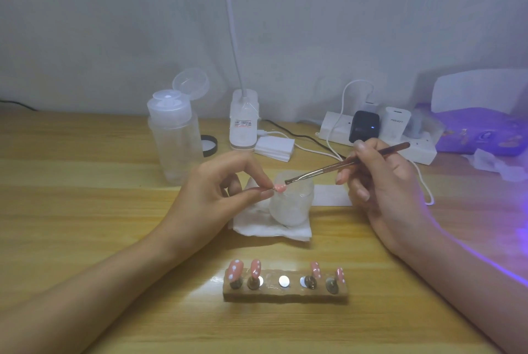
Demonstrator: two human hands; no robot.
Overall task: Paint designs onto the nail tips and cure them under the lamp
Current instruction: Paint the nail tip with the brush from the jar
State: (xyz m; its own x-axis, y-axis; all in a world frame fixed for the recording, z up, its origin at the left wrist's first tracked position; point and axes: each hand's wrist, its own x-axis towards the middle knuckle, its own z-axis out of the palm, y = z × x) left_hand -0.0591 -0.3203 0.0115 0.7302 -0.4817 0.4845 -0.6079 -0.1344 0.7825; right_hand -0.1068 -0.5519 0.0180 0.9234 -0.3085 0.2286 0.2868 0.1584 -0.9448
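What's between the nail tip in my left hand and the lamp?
The right hand, holding the brush at the nail tip, lies across the path to the lamp. Beyond it, the power strip and a white cable sit on the table before the lamp. Nothing else visible is in the way.

A brush [343, 165] met a pink nail tip [280, 188] above the clear cup [291, 208].
The left hand [217, 182] pinched the tip over the cup's left rim, while the right hand [380, 179], right of the cup, gripped the brush. In front of the cup sat a wooden holder [285, 295] carrying four dotted pink tips [235, 269]. Far to the cup's right, the lamp [483, 102] glowed purple.
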